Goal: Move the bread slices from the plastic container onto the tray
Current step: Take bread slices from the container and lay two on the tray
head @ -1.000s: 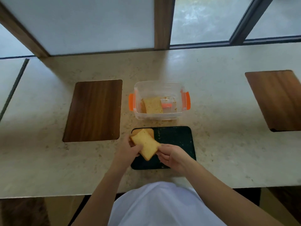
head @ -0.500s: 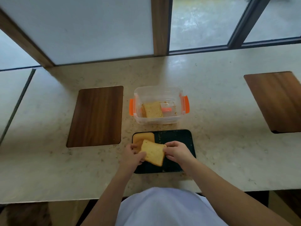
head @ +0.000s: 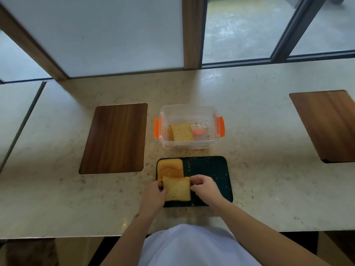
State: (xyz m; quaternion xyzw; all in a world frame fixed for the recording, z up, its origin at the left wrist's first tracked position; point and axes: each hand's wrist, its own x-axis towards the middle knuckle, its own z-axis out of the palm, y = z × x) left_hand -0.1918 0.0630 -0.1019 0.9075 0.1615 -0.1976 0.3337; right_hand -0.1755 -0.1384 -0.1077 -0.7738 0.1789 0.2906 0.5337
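Both hands meet over the near left part of the dark tray [head: 209, 167], each pinching one side edge of a slice [head: 177, 189]; the left hand [head: 153, 196] comes in from the lower left with its forearm slanting up toward the tray, knuckles up, thumb and fingertips closed on the slice's left edge; the right hand [head: 205, 187] reaches from the lower right along a longer, flatter forearm, wrist bent inward, fingers curled down onto the slice's right edge, so both grips are clamped on the same piece of bread. The slice lies low over the tray's near left corner, roughly flat; whether it rests on the tray or is a little above it I cannot tell; its far edge overlaps or touches the near edge of a second slice [head: 170, 167] that lies flat in the tray's far left corner. The right half of the tray is bare but for crumbs. Just beyond the tray stands the clear container [head: 187, 145] with orange clips; one more slice [head: 181, 132] leans inside it toward the left wall, beside a small orange-pink item on the bottom. A wooden board [head: 114, 138] lies on the counter [head: 259, 150] left of the container; another [head: 328, 123] lies far right.
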